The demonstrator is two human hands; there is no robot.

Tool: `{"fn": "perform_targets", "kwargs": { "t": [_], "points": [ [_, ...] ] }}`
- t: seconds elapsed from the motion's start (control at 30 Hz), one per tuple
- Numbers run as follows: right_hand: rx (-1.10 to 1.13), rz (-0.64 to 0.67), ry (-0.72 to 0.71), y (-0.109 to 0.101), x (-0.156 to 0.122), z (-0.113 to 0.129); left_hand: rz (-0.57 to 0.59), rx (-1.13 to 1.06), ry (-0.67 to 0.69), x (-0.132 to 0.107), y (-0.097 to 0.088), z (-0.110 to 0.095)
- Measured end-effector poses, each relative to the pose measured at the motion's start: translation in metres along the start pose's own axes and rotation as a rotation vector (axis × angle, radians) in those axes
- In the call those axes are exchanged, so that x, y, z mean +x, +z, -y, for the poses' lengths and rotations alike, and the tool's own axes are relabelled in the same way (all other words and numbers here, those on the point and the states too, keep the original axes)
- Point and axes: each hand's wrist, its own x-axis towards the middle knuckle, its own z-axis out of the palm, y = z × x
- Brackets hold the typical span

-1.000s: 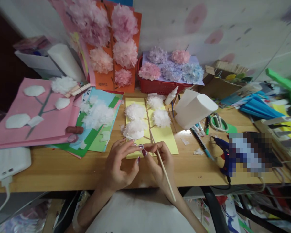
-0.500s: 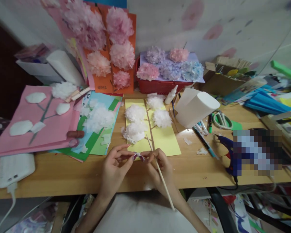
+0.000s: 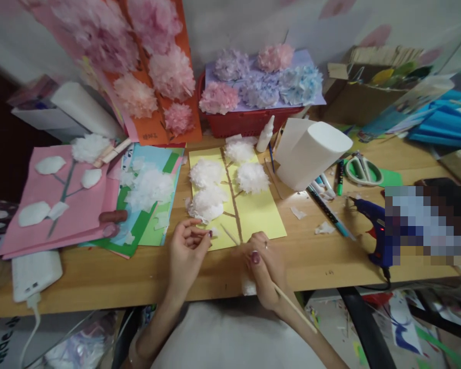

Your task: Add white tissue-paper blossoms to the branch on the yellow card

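The fingertips of my left hand [image 3: 190, 246] are pinched on a small white paper piece [image 3: 214, 232], just over the lower left corner of the yellow card [image 3: 261, 220]. My right hand [image 3: 267, 269], partly smeared by motion, is closed around a thin wooden stick [image 3: 295, 307]. One end of the stick points at the card and the other runs back along my forearm. Below the right hand shows a small white thing [image 3: 249, 288], too blurred to name. White ruffled paper flowers [image 3: 206, 202] sit along a brown branch [image 3: 232, 202] on the card.
Pink card [image 3: 80, 220] and layered coloured sheets lie left, beside a white power strip [image 3: 36, 274]. A paper roll [image 3: 311, 154], glue bottle [image 3: 266, 134], scissors [image 3: 364, 169] and blue glue gun [image 3: 374, 225] are right. Behind stands a red basket [image 3: 238, 125] with a flower card.
My hands have moved apart, the right one going right and down with the stick. The small white piece is now only between my left fingers. The view has shifted slightly.
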Motion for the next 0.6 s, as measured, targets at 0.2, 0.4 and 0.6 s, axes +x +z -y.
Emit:
{"fn": "perform_targets", "kwargs": {
  "t": [0.2, 0.4, 0.6],
  "points": [
    [-0.143, 0.194, 0.024, -0.002, 0.010, 0.001, -0.096, 0.081, -0.012, 0.003, 0.010, 0.000],
    [-0.272, 0.327, 0.027, 0.001, 0.019, -0.001, -0.103, 0.153, 0.010, 0.005, 0.013, -0.004],
    [-0.312, 0.358, 0.098, 0.003, 0.021, -0.001, -0.097, 0.196, 0.037, 0.007, 0.013, -0.002]
  ]
}}
